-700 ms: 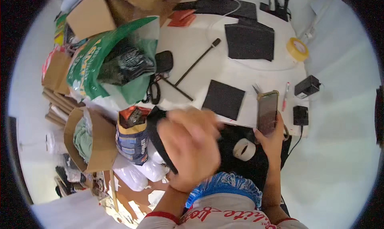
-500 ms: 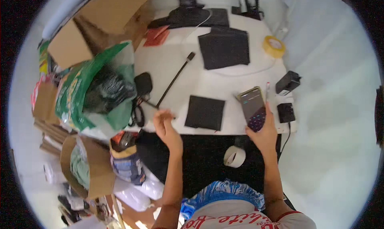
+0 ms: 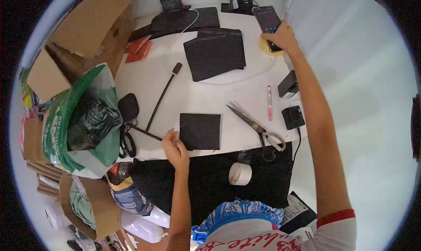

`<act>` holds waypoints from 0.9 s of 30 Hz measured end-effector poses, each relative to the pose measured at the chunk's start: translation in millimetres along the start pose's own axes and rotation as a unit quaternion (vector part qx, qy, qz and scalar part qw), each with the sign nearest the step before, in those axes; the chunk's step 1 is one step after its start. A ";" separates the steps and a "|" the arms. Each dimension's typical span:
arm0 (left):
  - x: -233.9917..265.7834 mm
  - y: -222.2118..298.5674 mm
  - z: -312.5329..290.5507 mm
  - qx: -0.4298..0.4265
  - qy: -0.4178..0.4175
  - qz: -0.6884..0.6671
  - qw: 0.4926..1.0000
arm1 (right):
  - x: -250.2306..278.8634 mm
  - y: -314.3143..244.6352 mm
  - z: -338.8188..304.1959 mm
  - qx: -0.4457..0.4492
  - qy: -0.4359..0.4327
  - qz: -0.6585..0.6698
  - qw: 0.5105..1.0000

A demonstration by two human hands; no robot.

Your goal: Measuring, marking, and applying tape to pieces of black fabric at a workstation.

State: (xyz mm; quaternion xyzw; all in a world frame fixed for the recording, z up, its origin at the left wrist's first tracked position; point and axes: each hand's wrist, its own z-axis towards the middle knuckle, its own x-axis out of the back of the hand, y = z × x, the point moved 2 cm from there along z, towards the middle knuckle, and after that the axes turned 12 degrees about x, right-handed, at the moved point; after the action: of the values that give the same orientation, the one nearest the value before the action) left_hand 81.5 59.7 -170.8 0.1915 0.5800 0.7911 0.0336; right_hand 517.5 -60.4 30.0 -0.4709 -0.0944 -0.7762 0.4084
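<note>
My right hand [image 3: 283, 37] grips a dark smartphone [image 3: 266, 19] with its screen lit, at the table's far right corner. Partly hidden beneath phone and hand is a yellow tape roll [image 3: 264, 46]. My left hand [image 3: 176, 149] hangs loosely at the table's near edge, fingers slightly curled and apart, with nothing visible in them. Beside its fingertips lies a square black fabric-like piece [image 3: 200, 132]; the end of a thin black rod [image 3: 161, 97] assembly reaches close to them on the other side. Large scissors [image 3: 254, 125] lie right of the black square, blades parted.
A stack of black pieces [image 3: 215, 56] and red packets [image 3: 139, 48] lie farther back. A red-and-white pen [image 3: 269, 104] and black adapters [image 3: 293, 117] line the right side. A green bag [image 3: 52, 132] and cardboard box [image 3: 94, 21] crowd the left. A white tape roll [image 3: 240, 174] rests on black cloth.
My right hand has carried the phone away to the far right corner, uncovering the scissors and pen. My left hand stays near the black square. The whole view has shifted.
</note>
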 end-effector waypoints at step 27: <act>-3.9 18.5 10.4 -0.095 0.027 0.188 0.977 | -123.5 50.0 14.1 -0.253 0.028 -0.094 0.962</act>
State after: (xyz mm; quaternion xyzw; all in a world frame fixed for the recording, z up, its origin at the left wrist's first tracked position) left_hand 91.8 62.1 -152.1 0.2720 0.4568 0.8393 -0.1136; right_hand 590.4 -18.1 -74.1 -0.5263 0.0727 -0.8224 0.2037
